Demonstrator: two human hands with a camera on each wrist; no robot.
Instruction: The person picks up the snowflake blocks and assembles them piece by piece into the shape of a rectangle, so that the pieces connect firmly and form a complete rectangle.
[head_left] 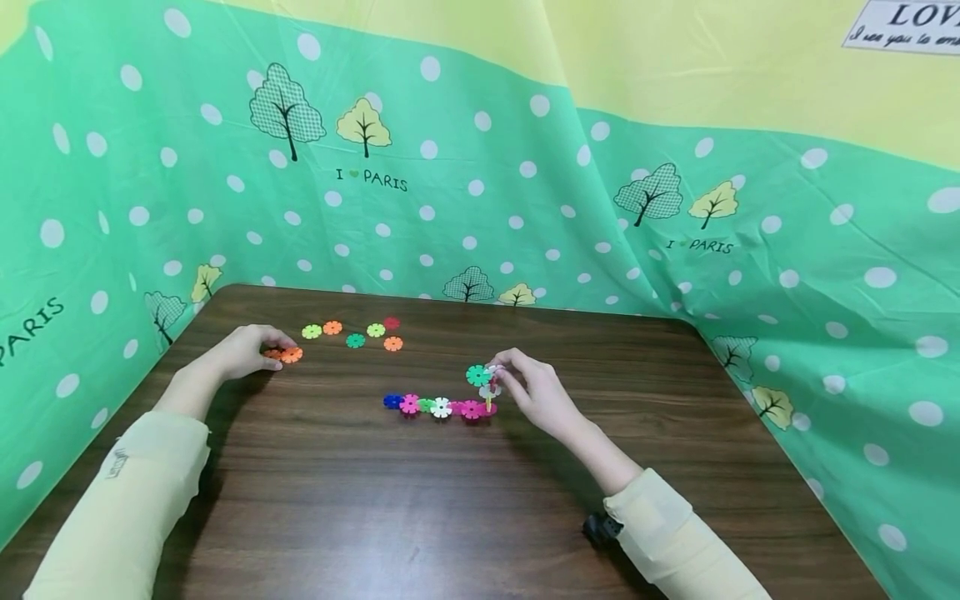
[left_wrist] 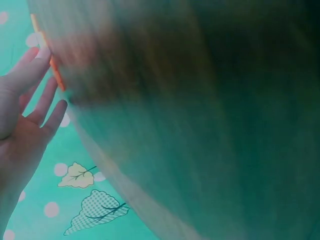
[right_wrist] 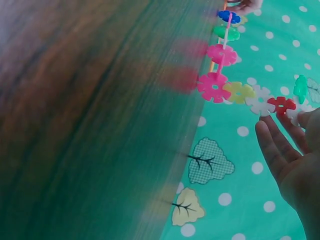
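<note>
In the head view my left hand is at the table's far left, its loosely bent fingers and thumb about two orange notched discs. The left wrist view shows the orange discs edge-on against the tabletop, fingertips touching them. My right hand pinches a white flower-shaped disc atop an upright stack. Below it come a red disc, another white disc and a yellow disc. A green disc sticks out leftward near the top. The stack rises from the right end of a joined row with pink, white and blue discs.
Loose discs lie at the back left: yellow-green, orange, green, red and others. The dark wooden table meets a green dotted cloth behind. A black strap-like device sits by the right sleeve.
</note>
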